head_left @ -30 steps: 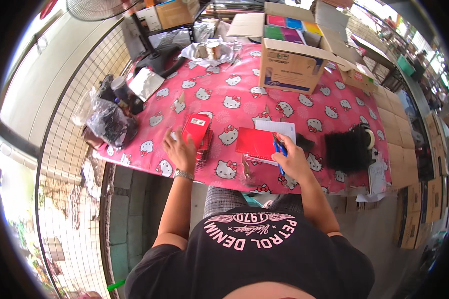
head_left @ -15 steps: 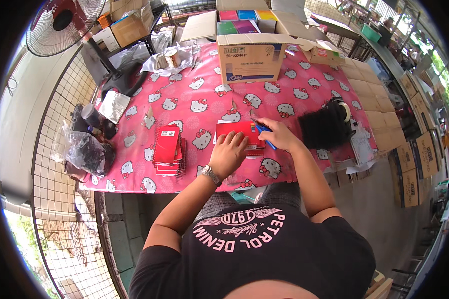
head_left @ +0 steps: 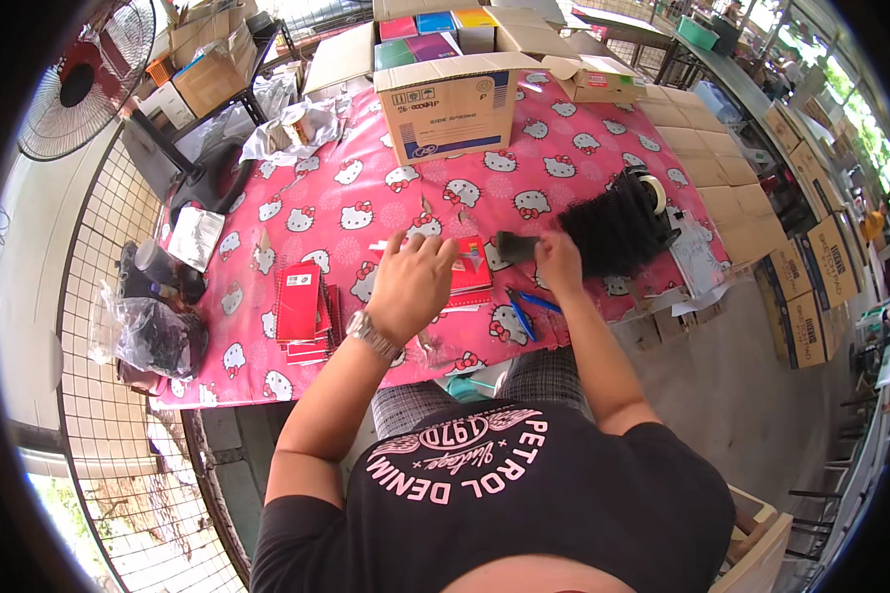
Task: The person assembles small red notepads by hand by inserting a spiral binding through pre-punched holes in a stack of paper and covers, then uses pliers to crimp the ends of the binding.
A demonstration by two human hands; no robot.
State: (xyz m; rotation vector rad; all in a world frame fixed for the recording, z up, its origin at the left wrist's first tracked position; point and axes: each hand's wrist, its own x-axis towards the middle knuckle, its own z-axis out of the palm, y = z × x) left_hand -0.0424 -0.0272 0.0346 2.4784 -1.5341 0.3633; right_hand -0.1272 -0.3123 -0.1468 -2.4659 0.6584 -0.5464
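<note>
My left hand (head_left: 417,285) lies over a red notebook (head_left: 472,265) near the table's middle, fingers apart and hiding part of it. In my right hand (head_left: 561,265), fingers closed, is a small dark grey flat piece (head_left: 517,247) whose kind I cannot make out. It sits just right of the notebook. Pliers with blue handles (head_left: 522,318) lie on the table below that hand. To its right is a heap of what look like black spiral binding coils (head_left: 613,235). Left of my left hand stands a stack of red spiral notebooks (head_left: 299,304).
An open cardboard box (head_left: 452,114) with colourful notebooks stands at the far side of the pink patterned tablecloth (head_left: 356,214). A tape roll (head_left: 654,195) sits by the coils. A fan (head_left: 77,84) and a plastic-bagged bundle (head_left: 163,331) are at the left.
My right hand has let go of the pliers, which now lie on the table, and holds the dark grey piece. My left hand has shifted upward over the notebook.
</note>
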